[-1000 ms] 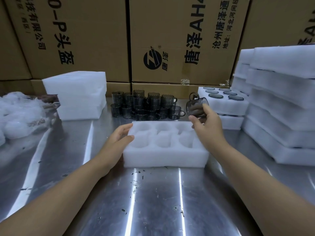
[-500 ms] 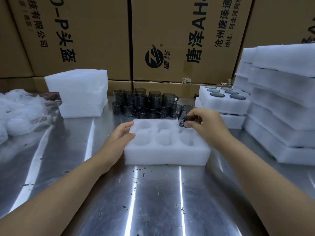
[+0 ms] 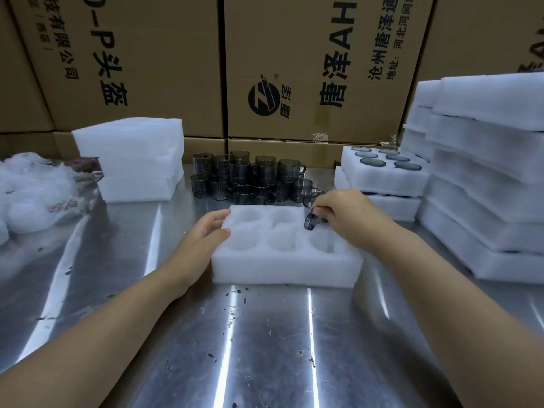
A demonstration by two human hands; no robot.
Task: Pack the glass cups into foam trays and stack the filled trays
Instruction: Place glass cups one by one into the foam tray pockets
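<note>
Now my right hand (image 3: 350, 219) pinches a glass cup (image 3: 313, 210) at the back right hole of the foam tray (image 3: 282, 266). My left hand (image 3: 206, 234) rests on the tray's left edge, fingers straight and close together. The other holes look empty, so this is the first cup. Next, I think, push it gently down into its hole
</note>
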